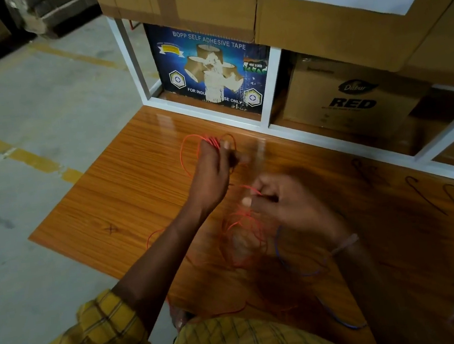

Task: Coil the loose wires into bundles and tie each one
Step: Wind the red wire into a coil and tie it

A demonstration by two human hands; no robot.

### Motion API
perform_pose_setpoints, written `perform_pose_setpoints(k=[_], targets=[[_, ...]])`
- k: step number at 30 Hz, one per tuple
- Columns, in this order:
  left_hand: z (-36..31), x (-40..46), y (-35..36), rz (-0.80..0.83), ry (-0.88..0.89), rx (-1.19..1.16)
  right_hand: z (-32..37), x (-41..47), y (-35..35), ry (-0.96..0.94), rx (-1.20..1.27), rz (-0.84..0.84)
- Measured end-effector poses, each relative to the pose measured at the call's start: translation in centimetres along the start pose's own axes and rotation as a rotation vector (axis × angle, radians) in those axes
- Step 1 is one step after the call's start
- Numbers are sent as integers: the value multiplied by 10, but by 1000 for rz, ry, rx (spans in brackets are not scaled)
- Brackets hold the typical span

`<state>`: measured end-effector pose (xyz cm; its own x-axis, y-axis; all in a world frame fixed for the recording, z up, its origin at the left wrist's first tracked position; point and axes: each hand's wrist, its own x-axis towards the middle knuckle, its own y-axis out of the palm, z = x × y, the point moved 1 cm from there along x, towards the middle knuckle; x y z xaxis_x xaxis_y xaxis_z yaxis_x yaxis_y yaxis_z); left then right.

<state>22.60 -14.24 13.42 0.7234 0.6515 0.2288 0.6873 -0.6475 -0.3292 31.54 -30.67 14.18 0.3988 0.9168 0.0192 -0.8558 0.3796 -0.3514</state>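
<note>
Looping thin red wire (188, 153), left hand (214, 170), tangled slack below

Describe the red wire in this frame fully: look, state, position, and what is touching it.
The red wire is thin, flexible and orange-red, apparently plastic-coated. Part of it is gathered into loops held up by the left hand, fingers curled round the strands. From there it runs to the right hand, which pinches a strand; motion blur hides detail. The rest lies loose and tangled on the wooden table beneath the hands, trailing toward the near edge. No tie is visible on it.
</note>
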Motion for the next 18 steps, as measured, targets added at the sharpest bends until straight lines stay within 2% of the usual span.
perform_pose_setpoints(k=[2,4,6,9,12,18], targets=[[-1,-7,0,131,80,194,8,1,-16,74,516,33],[-6,-13,-2,214,143,256,8,5,-33,65,916,66],[-11,-15,-10,266,161,267,7,9,-48,-4,1159,109],[-16,-15,-21,352,105,164,6,14,-64,-127,1347,153],[-26,-18,-25,420,-15,-123,5,21,-71,-160,1351,157],[-33,-13,-33,503,-343,-923,-22,33,-72,100,778,-78]])
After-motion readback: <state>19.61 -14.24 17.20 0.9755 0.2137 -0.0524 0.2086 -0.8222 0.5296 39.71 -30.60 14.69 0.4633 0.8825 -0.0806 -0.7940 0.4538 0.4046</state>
